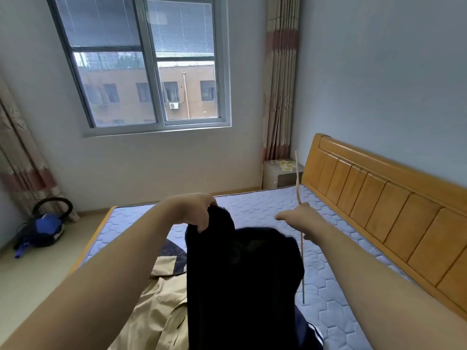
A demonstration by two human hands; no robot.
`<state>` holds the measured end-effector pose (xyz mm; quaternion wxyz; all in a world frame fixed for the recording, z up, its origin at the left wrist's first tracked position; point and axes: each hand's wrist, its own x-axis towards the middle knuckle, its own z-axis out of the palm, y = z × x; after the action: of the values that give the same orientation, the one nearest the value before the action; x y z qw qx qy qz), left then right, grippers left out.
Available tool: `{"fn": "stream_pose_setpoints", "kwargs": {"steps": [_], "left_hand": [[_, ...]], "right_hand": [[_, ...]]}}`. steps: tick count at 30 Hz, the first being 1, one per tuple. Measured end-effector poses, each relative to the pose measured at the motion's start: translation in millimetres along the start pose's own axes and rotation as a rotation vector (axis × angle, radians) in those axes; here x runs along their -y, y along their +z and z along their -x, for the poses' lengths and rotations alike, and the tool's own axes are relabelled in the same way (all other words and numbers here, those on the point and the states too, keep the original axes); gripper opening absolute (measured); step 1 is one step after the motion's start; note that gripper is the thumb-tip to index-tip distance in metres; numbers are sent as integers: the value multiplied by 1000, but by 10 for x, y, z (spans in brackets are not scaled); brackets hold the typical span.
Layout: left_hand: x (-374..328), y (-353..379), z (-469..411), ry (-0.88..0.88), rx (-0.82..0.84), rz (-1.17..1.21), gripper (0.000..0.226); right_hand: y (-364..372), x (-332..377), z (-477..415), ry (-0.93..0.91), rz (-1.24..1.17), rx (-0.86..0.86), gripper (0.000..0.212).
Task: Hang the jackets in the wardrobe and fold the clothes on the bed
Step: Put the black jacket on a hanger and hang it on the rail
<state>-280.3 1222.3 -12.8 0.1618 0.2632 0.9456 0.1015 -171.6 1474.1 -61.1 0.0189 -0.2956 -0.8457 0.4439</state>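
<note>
My left hand (194,210) grips the top edge of a dark navy jacket (242,281) and holds it up over the bed (336,281). My right hand (300,218) holds a thin pale wooden hanger (299,188) seen edge-on, just right of the jacket's shoulder. The jacket hangs down and hides part of the clothes beneath. A beige jacket (156,304) lies spread on the mattress at lower left. A navy garment with white stripes (313,334) peeks out at the bottom. No wardrobe shows in this view.
A wooden headboard (389,213) runs along the right. A small bedside cabinet (278,173) stands in the far corner under a curtain (280,79). A blue vacuum cleaner (45,228) sits on the floor at left. A window (146,61) fills the far wall.
</note>
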Motion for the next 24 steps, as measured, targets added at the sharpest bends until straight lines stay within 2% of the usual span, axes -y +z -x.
{"fn": "stream_pose_setpoints", "kwargs": {"steps": [2, 3, 5, 7, 8, 10, 12, 14, 15, 17, 20, 22, 24], "left_hand": [[49, 174, -64, -48, 2, -108, 46], [78, 301, -94, -68, -2, -191, 34], [176, 544, -188, -131, -21, -303, 6], [357, 819, -335, -199, -46, -327, 26], [452, 936, -389, -223, -53, -301, 29], [648, 1161, -467, -279, -79, -152, 23], [862, 1388, -501, -387, -124, 243, 20], [1081, 1590, -502, -507, -149, 671, 31], [1169, 1662, -490, -558, -166, 807, 37], [1227, 1708, -437, -618, -225, 908, 47], [1220, 1653, -336, -719, -310, 835, 64], [1328, 1611, -314, -801, -366, 867, 77], [1554, 1647, -366, -783, -374, 1033, 77]], "right_hand": [[65, -42, -6, -41, -13, -61, 79], [112, -62, 0, -63, -19, -72, 79], [233, -80, 4, -128, 16, -75, 62], [388, -106, 75, -184, 84, -68, 55], [474, -137, 104, -220, 104, -71, 56], [655, -229, 157, -232, 93, -47, 57], [846, -335, 205, -209, 95, 18, 58], [998, -398, 299, -207, 134, 105, 56], [1064, -432, 343, -216, 176, 147, 55], [1193, -488, 417, -237, 200, 205, 44], [1323, -522, 552, -228, 75, 208, 33], [1404, -519, 627, -246, 62, 253, 43], [1490, -540, 647, -235, 53, 295, 52]]}}
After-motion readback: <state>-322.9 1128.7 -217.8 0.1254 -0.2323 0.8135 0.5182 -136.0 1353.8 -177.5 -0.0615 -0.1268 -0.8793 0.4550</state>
